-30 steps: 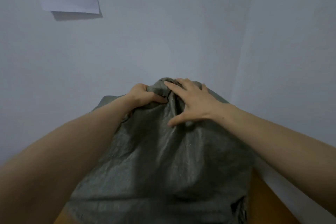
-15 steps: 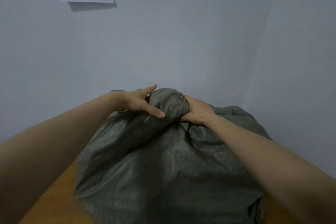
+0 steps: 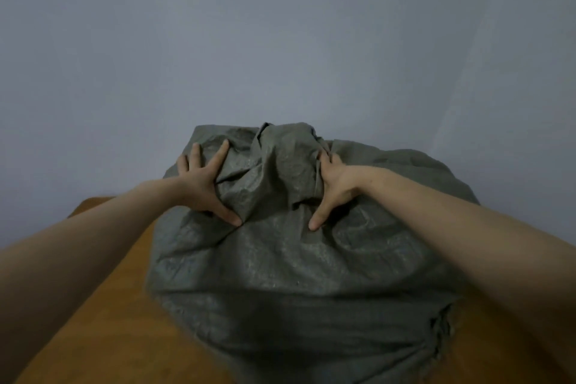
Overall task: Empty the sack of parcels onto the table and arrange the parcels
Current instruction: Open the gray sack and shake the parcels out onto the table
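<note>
— Where did things stand when I had both hands on it?

— The sack [image 3: 296, 265] lay bulging on the table [image 3: 103, 321], its far end close to the wall [image 3: 280, 40]. Your left hand [image 3: 202, 184] was spread flat on the cloth, fingers apart, pressing and gripping nothing. Your right hand [image 3: 335, 187] had its fingers hooked into a fold, thumb stretched out flat. No parcel showed; whatever it held was hidden inside.

— So what could have gone wrong?

— Mostly the grip, I'd judge. With only one hand truly holding, a lift could have let the woven cloth slip free, and the load would have dropped in a heap rather than poured out. The frayed edge [image 3: 439, 330] lay on your side. If that was the mouth, parcels might have spilled toward you and off the table, but I couldn't tell which end was open. The wall also left you little room to tip the sack away from you.
</note>
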`<state>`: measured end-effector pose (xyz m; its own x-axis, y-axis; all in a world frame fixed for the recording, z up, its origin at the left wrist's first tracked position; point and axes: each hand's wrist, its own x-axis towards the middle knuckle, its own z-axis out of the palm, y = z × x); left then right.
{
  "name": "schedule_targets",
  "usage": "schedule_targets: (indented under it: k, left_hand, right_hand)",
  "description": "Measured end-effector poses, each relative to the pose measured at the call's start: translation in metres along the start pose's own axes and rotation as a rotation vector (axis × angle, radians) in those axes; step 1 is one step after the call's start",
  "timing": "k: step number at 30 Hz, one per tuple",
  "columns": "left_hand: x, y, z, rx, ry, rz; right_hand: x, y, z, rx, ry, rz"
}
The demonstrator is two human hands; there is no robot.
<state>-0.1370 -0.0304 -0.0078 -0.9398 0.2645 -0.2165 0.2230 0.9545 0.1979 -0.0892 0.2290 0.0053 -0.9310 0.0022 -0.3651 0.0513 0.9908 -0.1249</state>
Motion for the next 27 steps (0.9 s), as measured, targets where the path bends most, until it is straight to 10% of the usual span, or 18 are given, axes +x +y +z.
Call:
schedule_targets:
  k: [17,22,27]
  left_hand:
    - [0.081,0.029,0.025,-0.181,0.41,0.073]
    - [0.081,0.021,0.017,-0.141,0.323,0.098]
    - [0.068,0.021,0.004,-0.306,0.174,0.102]
  right_hand:
    - [0.08,0.017,0.029,-0.004,0.236,0.185]
    - [0.074,0.029,-0.002,0.962,0.114,-0.002]
    - [0.081,0.016,0.001,0.961,0.433,0.051]
